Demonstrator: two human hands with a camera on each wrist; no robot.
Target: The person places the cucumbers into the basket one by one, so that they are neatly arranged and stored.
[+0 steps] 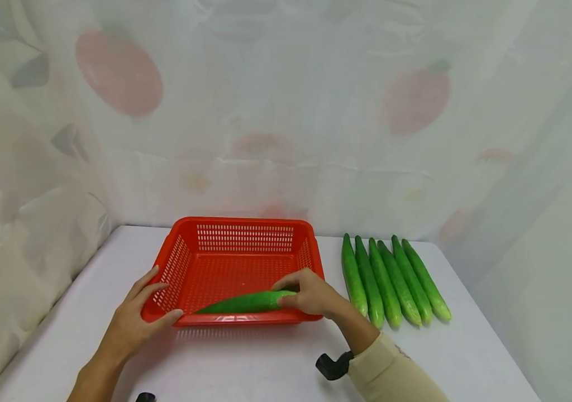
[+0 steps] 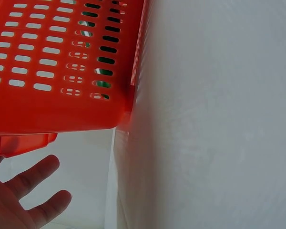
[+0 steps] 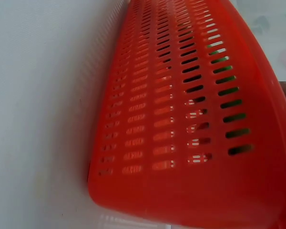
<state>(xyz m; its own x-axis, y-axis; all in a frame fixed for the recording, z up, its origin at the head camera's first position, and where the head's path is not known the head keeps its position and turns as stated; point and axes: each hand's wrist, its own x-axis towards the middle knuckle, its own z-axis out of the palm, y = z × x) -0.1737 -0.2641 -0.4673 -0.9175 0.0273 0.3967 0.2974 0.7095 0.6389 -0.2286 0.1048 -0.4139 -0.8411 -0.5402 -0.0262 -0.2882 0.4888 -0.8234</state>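
Observation:
A red plastic basket [image 1: 246,319] with slotted walls stands on the white table. Inside it, along the front wall, lies a long green cucumber [image 1: 243,303], its left tip partly hidden by the rim. My right hand [image 1: 311,293] reaches over the front right corner and pinches the cucumber's right end between thumb and fingers. At the front left corner, my left hand [image 1: 130,324] has its fingers spread, with the thumb at the front rim. The left wrist view shows the straight fingers [image 2: 35,176] beside the basket wall [image 2: 52,112]. Green shows through the slots of the wall [image 3: 181,195] in the right wrist view.
To the right of the basket, several cucumbers [image 1: 386,285] lie side by side in a row on the table [image 1: 246,368]. A pale curtain [image 1: 286,111] with fruit prints hangs behind and at both sides. Black wrist devices [image 1: 333,367] show near the forearms.

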